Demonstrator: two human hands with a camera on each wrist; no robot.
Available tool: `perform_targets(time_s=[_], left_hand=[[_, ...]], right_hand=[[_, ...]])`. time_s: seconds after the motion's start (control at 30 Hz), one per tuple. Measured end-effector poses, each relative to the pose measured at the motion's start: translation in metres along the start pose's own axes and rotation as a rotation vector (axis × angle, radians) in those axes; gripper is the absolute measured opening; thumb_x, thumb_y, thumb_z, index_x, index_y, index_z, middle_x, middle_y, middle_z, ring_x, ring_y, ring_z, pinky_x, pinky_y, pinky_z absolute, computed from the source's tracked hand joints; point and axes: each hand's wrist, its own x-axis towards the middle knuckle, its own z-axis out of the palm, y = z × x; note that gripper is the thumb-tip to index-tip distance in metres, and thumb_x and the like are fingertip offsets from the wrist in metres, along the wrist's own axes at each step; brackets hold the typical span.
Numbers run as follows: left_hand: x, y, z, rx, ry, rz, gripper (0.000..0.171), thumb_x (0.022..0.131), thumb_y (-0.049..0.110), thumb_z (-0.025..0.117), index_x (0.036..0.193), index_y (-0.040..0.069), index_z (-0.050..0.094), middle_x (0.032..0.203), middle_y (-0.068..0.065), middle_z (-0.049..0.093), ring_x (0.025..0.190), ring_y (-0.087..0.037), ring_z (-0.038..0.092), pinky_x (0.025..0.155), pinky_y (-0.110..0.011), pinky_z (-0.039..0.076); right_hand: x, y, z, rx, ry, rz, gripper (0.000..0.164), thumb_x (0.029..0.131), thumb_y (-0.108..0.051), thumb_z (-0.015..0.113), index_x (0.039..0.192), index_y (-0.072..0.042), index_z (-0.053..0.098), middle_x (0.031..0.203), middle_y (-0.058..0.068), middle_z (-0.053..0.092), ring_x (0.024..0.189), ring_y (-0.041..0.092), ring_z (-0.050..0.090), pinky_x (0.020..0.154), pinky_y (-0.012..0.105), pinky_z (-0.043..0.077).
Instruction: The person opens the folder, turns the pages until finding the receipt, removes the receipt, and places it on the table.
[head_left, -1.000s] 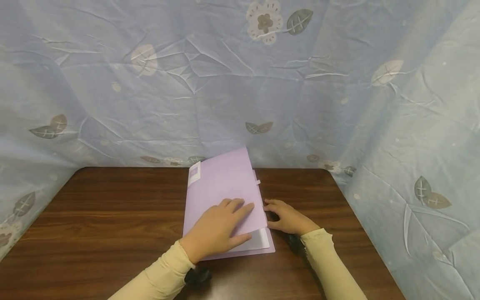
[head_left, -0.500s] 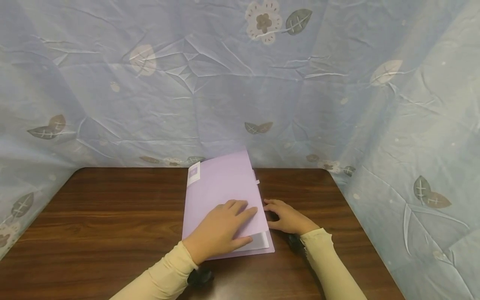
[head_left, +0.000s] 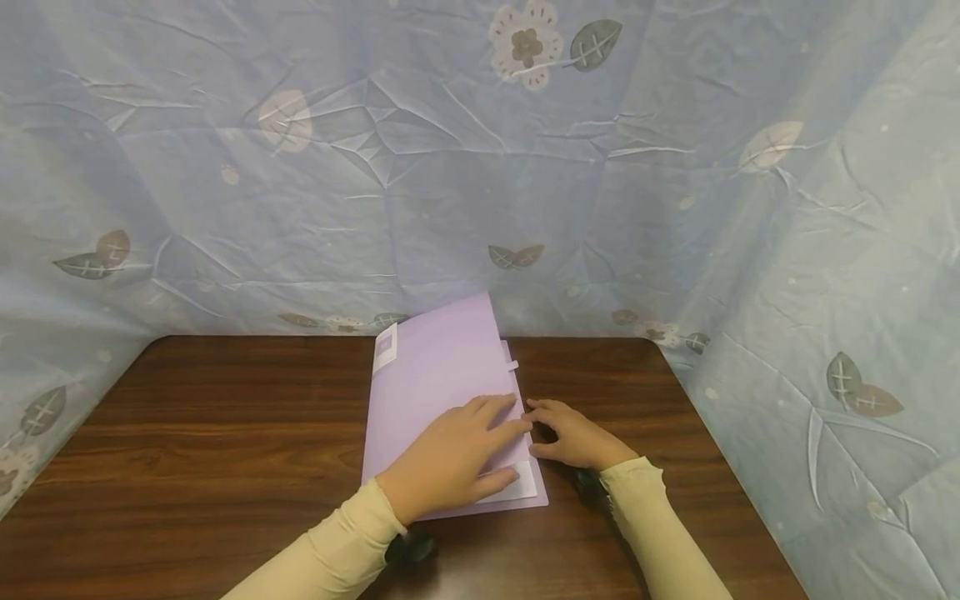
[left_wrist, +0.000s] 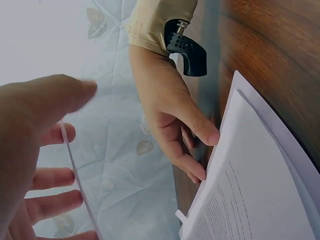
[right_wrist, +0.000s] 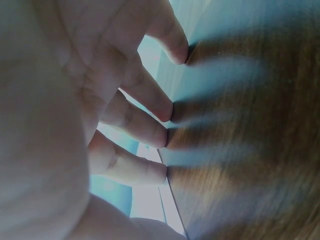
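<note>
A purple folder [head_left: 431, 362] lies on the table with its front cover partly raised. Across the cover rests my left hand [head_left: 459, 454], its fingers extended to the free right edge. Beneath the cover, the left wrist view shows printed pages [left_wrist: 250, 185] inside. My right hand [head_left: 576, 435] stays at the folder's right side, thumb and fingers loosely bent and touching that edge. In the right wrist view its fingertips [right_wrist: 165, 114] rest on the wood. A white label [head_left: 386, 347] sits on the cover's upper left, and a small tab [head_left: 512, 365] sticks out at the right.
The brown wooden table [head_left: 247, 433] extends around the folder on both sides. A pale blue floral cloth [head_left: 300, 208] hangs behind the table and along its sides. Below each sleeve sits a black wrist mount [head_left: 408, 548].
My left hand has slid to the right across the cover, and its fingertips now reach the free edge. My right hand has stayed in place.
</note>
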Motion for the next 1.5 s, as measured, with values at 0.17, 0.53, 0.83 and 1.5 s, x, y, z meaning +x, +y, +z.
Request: perform_targets(time_s=[0.17,0.53,0.83,1.5], left_hand=[[0.004,0.002,0.000,0.002,0.046,-0.008,0.059,0.098,0.056,0.063,0.145,0.022,0.060,0.146,-0.009,0.055,0.135,-0.026,0.053,0.102,-0.044,0.053],[0.009,0.001,-0.013,0.010,0.264,0.107,0.011,0.094,0.025,0.072,0.104,0.020,0.073,0.120,0.000,0.068,0.113,-0.017,0.065,0.085,-0.034,0.058],[-0.007,-0.015,-0.044,0.004,0.390,0.119,0.007,0.090,0.022,0.072,0.094,0.017,0.072,0.111,-0.001,0.070,0.105,-0.018,0.068,0.081,-0.034,0.060],[-0.126,-0.069,-0.135,0.219,0.621,-0.159,0.036,0.093,0.026,0.045,0.088,0.009,0.077,0.101,-0.006,0.074,0.085,-0.022,0.068,0.052,-0.036,0.050]], right_hand=[[0.000,0.001,0.000,-0.003,0.002,-0.002,0.048,0.093,-0.026,0.078,0.136,-0.009,0.065,0.159,0.017,0.045,0.147,0.042,0.039,0.116,0.062,0.035],[0.001,0.004,0.001,0.006,0.005,-0.025,0.051,0.093,-0.027,0.077,0.138,-0.008,0.064,0.158,0.020,0.046,0.147,0.043,0.039,0.116,0.062,0.035],[0.004,0.005,0.003,-0.024,0.002,-0.007,0.054,0.091,-0.027,0.078,0.138,-0.005,0.064,0.159,0.016,0.045,0.148,0.040,0.038,0.118,0.059,0.033],[0.002,0.004,0.003,-0.015,-0.021,0.043,0.055,0.092,-0.031,0.078,0.139,-0.007,0.063,0.162,0.013,0.042,0.151,0.038,0.035,0.119,0.059,0.032]])
